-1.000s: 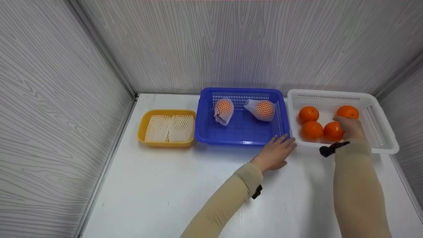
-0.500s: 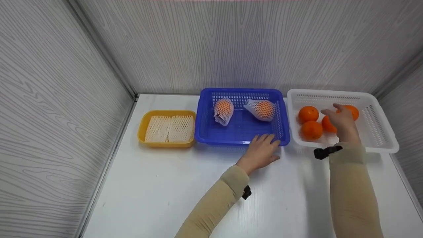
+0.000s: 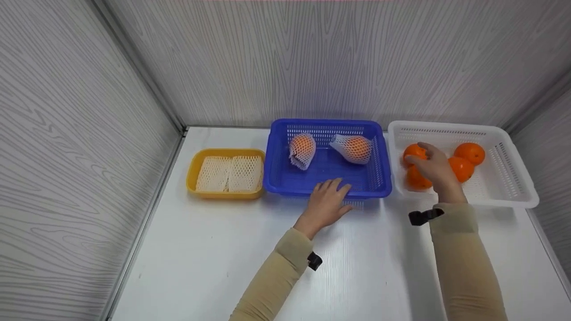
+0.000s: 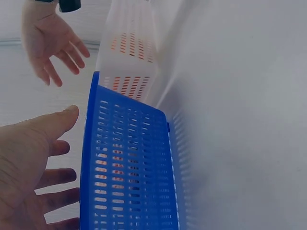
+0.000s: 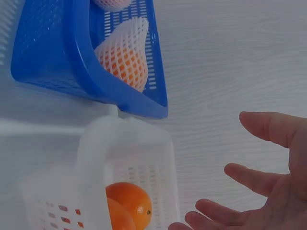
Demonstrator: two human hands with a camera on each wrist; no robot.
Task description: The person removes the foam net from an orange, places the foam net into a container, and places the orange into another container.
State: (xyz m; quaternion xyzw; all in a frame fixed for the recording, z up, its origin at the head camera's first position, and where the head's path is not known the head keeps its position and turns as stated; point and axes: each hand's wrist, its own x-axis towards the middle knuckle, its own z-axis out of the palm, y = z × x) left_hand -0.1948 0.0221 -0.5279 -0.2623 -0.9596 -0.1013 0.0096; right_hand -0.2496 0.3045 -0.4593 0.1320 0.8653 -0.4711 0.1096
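Okay, your right hand [image 3: 435,167] is hovering over the white basket [image 3: 495,183], fingers spread and loosely bent, holding nothing. Four oranges [image 3: 461,169] are lying in it: two are showing partly behind your fingers, toward the basket's left end, and two are sitting just right of your hand. They're round, so no long axis; the basket itself is running left to right. Your right hand is clearly being the nearer one. Your left hand [image 3: 324,205] is hanging at the near rim of the blue basket [image 3: 290,178], fingers apart, gripping nothing; I can't tell if it's touching. Two netted oranges [image 3: 357,148] are resting farther back inside. Leftmost, the yellow tray [image 3: 191,174] is holding nets [image 3: 213,174].
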